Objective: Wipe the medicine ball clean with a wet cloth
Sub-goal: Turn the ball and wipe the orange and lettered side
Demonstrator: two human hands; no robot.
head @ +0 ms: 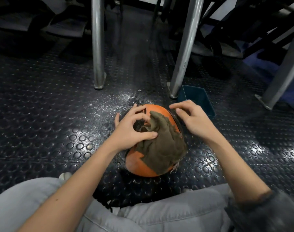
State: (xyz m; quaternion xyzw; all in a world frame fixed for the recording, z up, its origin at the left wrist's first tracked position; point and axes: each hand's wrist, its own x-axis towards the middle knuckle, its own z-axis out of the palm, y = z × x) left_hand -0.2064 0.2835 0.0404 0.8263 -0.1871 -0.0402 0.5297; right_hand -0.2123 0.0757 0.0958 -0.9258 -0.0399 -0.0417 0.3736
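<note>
You're over a dark rubber floor [42, 101] with raised round studs, glare patches near you, pale dusty scatter [112, 101] mid-floor. Two shiny metal legs [98, 42] stand ahead, a dark blue tray [198, 99] beside the right one, black frames behind.

The round orange medicine ball [142, 166] has a matt, slightly grainy rubbery skin, dusty pale in patches. Draped over it, the olive-brown cloth [163, 144] looks coarse and nappy, frayed along its lower edge. The black floor mat [59, 131] is rubber, studded with raised glossy discs. The round metal legs [98, 42] are smooth, dull-shining steel; the dark teal rectangular tray [198, 99] looks like smooth plastic
</note>
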